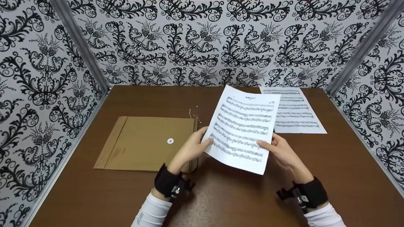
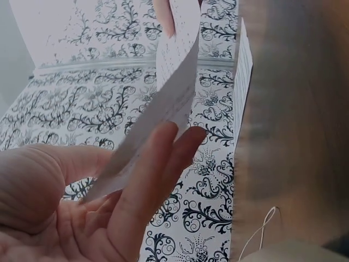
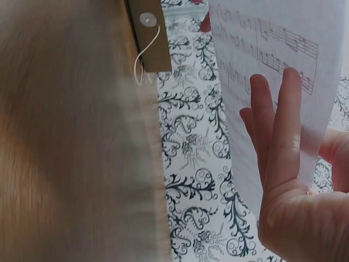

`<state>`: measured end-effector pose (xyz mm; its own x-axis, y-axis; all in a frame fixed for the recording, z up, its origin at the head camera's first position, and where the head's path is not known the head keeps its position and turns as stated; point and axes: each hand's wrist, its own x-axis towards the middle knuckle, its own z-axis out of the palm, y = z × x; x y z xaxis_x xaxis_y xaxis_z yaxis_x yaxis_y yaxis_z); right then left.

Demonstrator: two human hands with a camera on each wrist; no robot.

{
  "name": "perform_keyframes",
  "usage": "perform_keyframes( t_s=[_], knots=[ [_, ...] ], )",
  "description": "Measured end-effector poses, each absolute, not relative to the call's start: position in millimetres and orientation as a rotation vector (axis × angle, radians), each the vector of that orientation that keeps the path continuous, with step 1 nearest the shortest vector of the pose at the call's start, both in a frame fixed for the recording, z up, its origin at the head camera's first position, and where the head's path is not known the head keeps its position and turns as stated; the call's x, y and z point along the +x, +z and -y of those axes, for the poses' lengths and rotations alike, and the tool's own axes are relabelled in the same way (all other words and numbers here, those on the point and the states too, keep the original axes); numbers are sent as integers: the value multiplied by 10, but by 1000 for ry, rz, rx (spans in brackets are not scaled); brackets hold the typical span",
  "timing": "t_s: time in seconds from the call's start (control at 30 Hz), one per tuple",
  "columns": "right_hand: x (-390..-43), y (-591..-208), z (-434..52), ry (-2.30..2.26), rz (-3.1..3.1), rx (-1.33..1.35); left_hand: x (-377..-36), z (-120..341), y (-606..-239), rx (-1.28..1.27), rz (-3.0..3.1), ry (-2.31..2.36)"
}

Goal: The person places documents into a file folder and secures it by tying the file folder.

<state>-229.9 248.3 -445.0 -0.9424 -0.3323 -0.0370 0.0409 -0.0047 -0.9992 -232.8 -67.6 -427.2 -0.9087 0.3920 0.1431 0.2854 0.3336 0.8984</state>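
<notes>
Paper with music notes is up off the brown table, and you hold it with both hands. Your left hand pinches the paper's left edge, at about 9 o'clock on the sheet, thumb on top and fingers under it. Your right hand holds the right edge, at about 4 o'clock on the sheet, with the thumb on the printed side. From the right wrist view, your straight fingers lie flat against the printed side and the thumb is behind the sheet. The paper tilts, so its far end is higher than its near end.

Look to 9 o'clock from your left hand. A tan envelope lies flat on the table there, with a small white round button on it. A thin white string hangs at its end. Your left hand is just past the envelope's right edge.

Look to 1 o'clock from your right hand. A second music sheet lies flat on the table, partly hidden by the paper you hold.

Walls with black swirls stand around the table on three sides. You wear black wrist bands and white sleeves.
</notes>
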Motion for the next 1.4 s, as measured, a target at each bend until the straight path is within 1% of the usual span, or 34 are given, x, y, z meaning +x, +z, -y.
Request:
perform_keyframes(
  t_s=[0.13, 0.33, 0.67, 0.9, 1.4],
  knots=[
    [-2281, -4441, -2440, -2061, -1947, -329, -2360, 726, -4270, 609, -2438, 1704],
    [-2277, -4435, -2447, -2061, -1914, -361, -2387, 834, -4231, 559, -2215, 1802],
    [-2319, -4361, -2500, -2073, -1864, -245, -2456, 1050, -4192, 532, -2001, 1841],
    [-2405, -4333, -2548, -2126, -1858, -122, -2479, 1139, -4196, 577, -1958, 1829],
    [-2563, -4352, -2757, -2234, -1853, -7, -2493, 1334, -4161, 641, -1886, 1779]
  ],
)
